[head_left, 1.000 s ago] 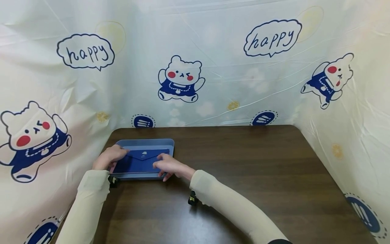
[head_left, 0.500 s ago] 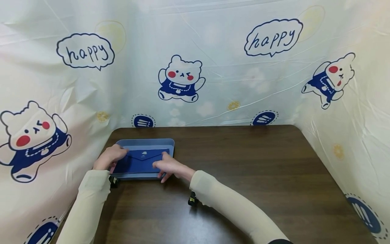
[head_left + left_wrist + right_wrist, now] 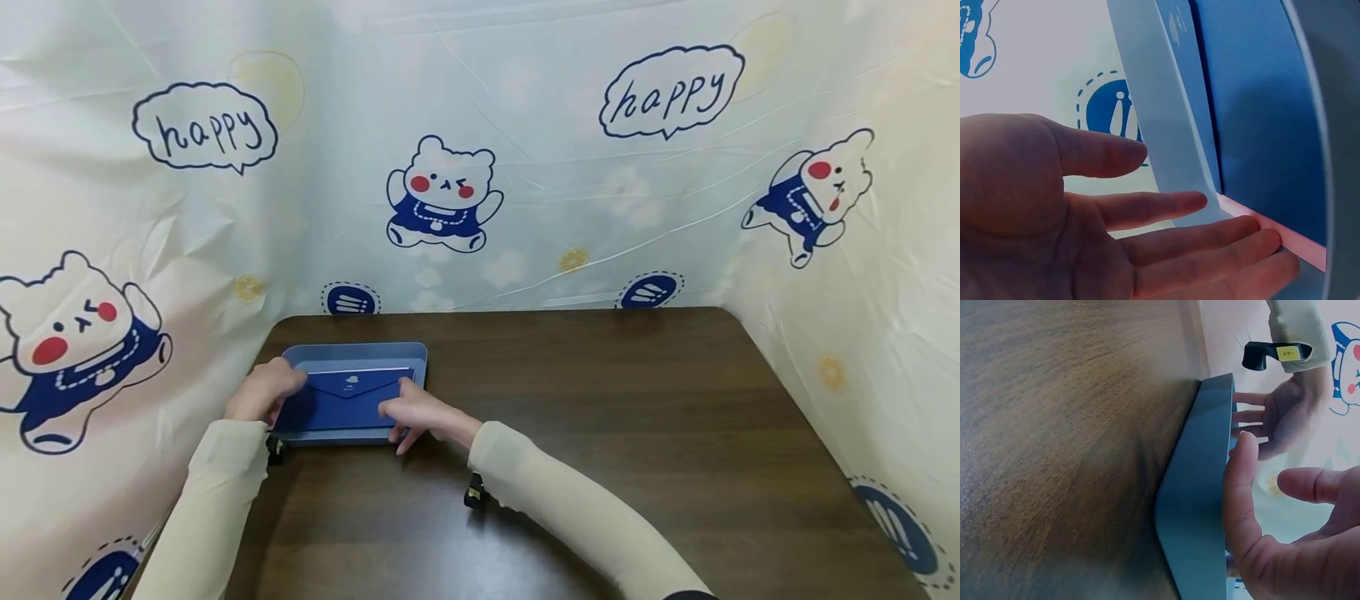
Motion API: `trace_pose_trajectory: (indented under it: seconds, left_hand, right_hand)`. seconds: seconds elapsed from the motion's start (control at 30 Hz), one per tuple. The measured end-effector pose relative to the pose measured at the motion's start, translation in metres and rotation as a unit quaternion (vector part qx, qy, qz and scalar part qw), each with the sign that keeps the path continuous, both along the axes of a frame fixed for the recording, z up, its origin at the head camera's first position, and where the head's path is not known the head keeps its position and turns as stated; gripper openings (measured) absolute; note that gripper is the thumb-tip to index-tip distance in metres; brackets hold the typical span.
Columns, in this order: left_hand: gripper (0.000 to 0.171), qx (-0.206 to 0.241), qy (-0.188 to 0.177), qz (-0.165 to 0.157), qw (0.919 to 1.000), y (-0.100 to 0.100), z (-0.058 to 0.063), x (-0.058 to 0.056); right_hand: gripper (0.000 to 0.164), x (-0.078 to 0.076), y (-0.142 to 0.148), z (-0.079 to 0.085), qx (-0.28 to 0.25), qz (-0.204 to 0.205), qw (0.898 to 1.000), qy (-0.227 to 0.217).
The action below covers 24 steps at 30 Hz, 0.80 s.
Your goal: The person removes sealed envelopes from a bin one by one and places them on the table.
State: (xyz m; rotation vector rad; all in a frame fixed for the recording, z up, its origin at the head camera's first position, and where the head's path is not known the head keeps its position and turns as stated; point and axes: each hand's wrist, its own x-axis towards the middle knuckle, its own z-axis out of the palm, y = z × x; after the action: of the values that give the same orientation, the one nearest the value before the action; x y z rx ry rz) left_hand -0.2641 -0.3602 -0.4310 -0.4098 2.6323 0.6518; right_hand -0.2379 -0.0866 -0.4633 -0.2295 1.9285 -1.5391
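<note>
A dark blue envelope [image 3: 348, 412] with a pointed flap and a small pale print lies in a blue tray [image 3: 358, 353] at the table's far left. My left hand [image 3: 264, 390] is at the tray's left end. In the left wrist view its straight fingers touch a pink strip [image 3: 1302, 247] along the envelope's end, with the thumb held apart. My right hand [image 3: 422, 412] reaches over the tray's front right corner, index finger extended at the envelope's right end. In the right wrist view, one right finger [image 3: 1239, 506] overlaps the tray's rim, and thumb and finger stand apart.
The brown wooden table [image 3: 585, 433] extends to the right and toward me. A pale curtain [image 3: 547, 167] printed with bears surrounds its back and sides. Black wrist mounts [image 3: 476, 492] hang under both sleeves.
My right index finger has straightened a little. The left hand has shifted slightly left, and a pale line now shows along the envelope's far edge. The head view has shifted slightly.
</note>
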Motion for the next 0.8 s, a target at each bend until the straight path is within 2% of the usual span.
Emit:
trace_pose_trajectory:
  seconds: [0.17,0.37,0.8]
  left_hand:
    - [0.033,-0.010,-0.011,0.018,0.9997,0.000,-0.002,-0.002]
    - [0.033,-0.024,-0.004,0.018,0.9995,-0.001,-0.005,-0.003]
    - [0.041,-0.005,0.007,-0.020,0.9998,-0.006,-0.010,0.000]
  right_hand:
    - [0.083,-0.001,0.001,0.000,-0.003,0.000,1.000,-0.004]
    - [0.079,-0.002,0.002,0.000,-0.009,0.002,1.000,-0.006]
    - [0.077,-0.009,0.011,0.001,-0.015,0.014,1.000,-0.012]
